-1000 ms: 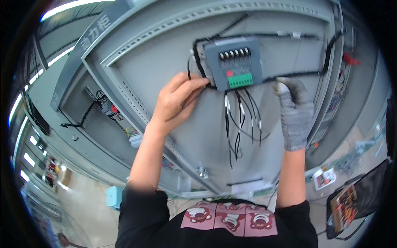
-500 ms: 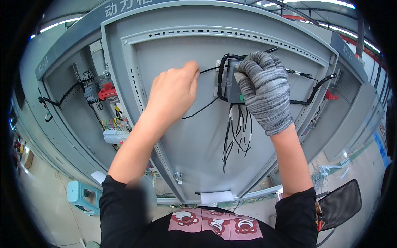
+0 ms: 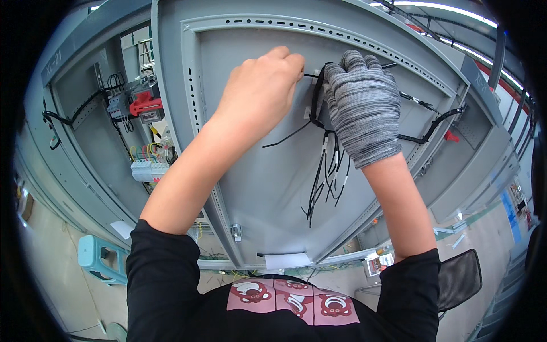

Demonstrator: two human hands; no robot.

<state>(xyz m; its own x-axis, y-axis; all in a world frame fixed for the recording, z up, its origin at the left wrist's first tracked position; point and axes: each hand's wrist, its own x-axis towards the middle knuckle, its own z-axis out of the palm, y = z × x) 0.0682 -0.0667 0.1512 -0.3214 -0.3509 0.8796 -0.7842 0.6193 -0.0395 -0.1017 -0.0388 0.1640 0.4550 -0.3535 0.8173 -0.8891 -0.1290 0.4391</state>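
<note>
My bare left hand (image 3: 263, 85) is closed in a pinch on the tail of a thin black cable tie (image 3: 311, 75), left of the wiring. My right hand (image 3: 364, 105), in a grey striped knit glove, curls its fingers at the top of a black wrapped wire harness (image 3: 320, 108) on the grey cabinet panel (image 3: 259, 188); its fingertips are partly hidden. A second thin black strip (image 3: 285, 137) sticks out to the lower left of the harness. Below, several loose black wires (image 3: 326, 176) with white markers hang down.
Left is an open cabinet bay with a red switch handle (image 3: 146, 104) and terminal blocks (image 3: 149, 170). A slotted rail (image 3: 296, 24) crosses above my hands. A blue stool (image 3: 101, 259) stands lower left, a black mesh chair (image 3: 460, 279) lower right. White paper (image 3: 286, 261) lies at the cabinet's bottom edge.
My left hand has moved up and right, closer to the harness. The gloved right hand has risen slightly and now covers more of the harness. The view has shifted a little.
</note>
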